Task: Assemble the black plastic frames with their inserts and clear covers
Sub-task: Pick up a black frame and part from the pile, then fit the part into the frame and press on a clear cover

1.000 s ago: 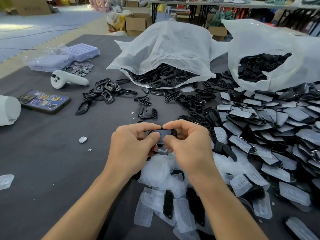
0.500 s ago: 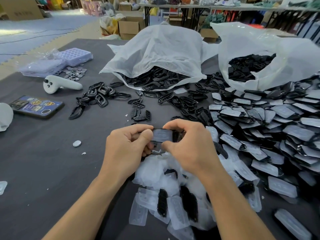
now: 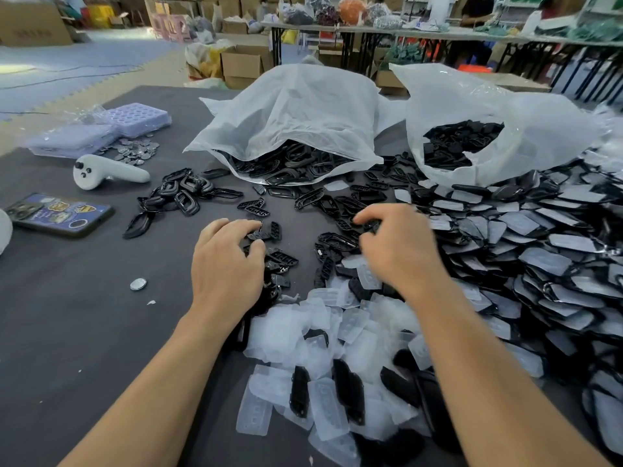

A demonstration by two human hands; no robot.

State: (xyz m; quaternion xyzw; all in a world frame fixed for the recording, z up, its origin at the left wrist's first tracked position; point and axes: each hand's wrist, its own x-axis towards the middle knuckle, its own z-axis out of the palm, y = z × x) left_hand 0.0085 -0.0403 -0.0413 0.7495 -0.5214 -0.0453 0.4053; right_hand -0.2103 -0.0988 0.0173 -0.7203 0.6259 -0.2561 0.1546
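Two fingertips [image 3: 252, 225] of your left hand [image 3: 229, 264], forefinger and thumb, curl in on either side of a small black insert [image 3: 257, 234] and pinch it low over the dark table mat [image 3: 67, 332]. More slotted inserts [image 3: 282, 257] lie scattered just beside and under that hand. Your right hand [image 3: 399, 254] is well apart from the left, with its fingers bent down into a tangle of black parts [image 3: 340, 239]. Whether they have hold of anything there cannot be told, since the knuckles hide the tips. Below and between your wrists spreads a heap of clear covers [image 3: 337, 328], with a few dark pieces mixed in. To your right, a wide pile of assembled frames [image 3: 539, 261] with their covers on runs to the edge of view. Bare black frames [image 3: 183, 193] sit in a loose cluster to the upper left of your left hand. Beyond them, two translucent plastic bags lie open toward you, the left bag [image 3: 290, 119] spilling frames and the right bag [image 3: 526, 129] holding more black parts. Along the far left are a white handheld controller [image 3: 108, 171], a phone [image 3: 60, 214] lying face up, a lilac moulded tray [image 3: 135, 117] and a scatter of small metal discs [image 3: 135, 151]. One single disc [image 3: 138, 284] lies near your left wrist.
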